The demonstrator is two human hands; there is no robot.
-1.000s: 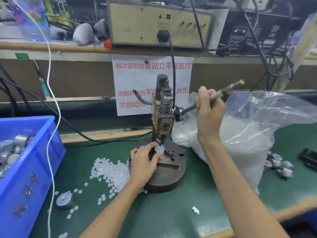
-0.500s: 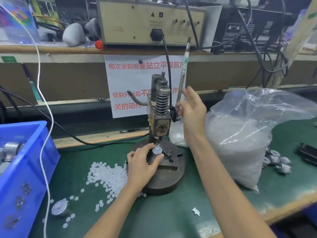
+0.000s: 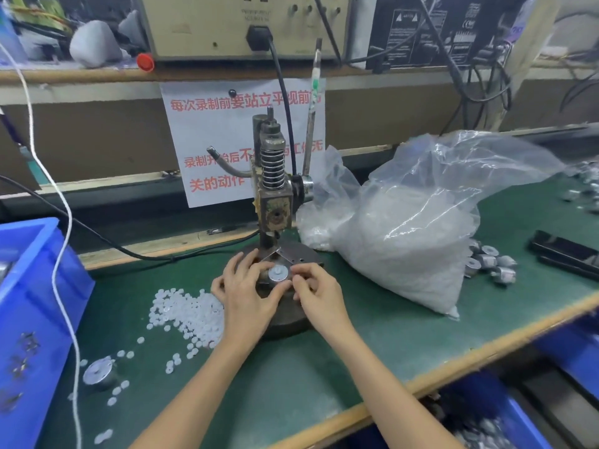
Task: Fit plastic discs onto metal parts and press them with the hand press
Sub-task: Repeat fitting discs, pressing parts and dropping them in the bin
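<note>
Metal part (image 3: 278, 274) held between left hand (image 3: 246, 296), right hand (image 3: 319, 296) fingers.

A green-matted, wood-edged workbench (image 3: 308, 367) spreads below; at twelve o'clock a white paper notice (image 3: 207, 131) hangs from a long wooden shelf (image 3: 81, 75).

A: Your hand press (image 3: 274, 189) stands on the table (image 3: 291, 380), the notice (image 3: 220, 140) behind it.

B: And beside it?

A: Disc pile (image 3: 191, 311) left of its base (image 3: 285, 322), bag (image 3: 405, 234) right, spare parts (image 3: 489, 264) beyond the bag, bin (image 3: 32, 286) at your far left. The metal part (image 3: 278, 274) sits on the base, between your left hand (image 3: 246, 293) and right hand (image 3: 316, 293).
</note>
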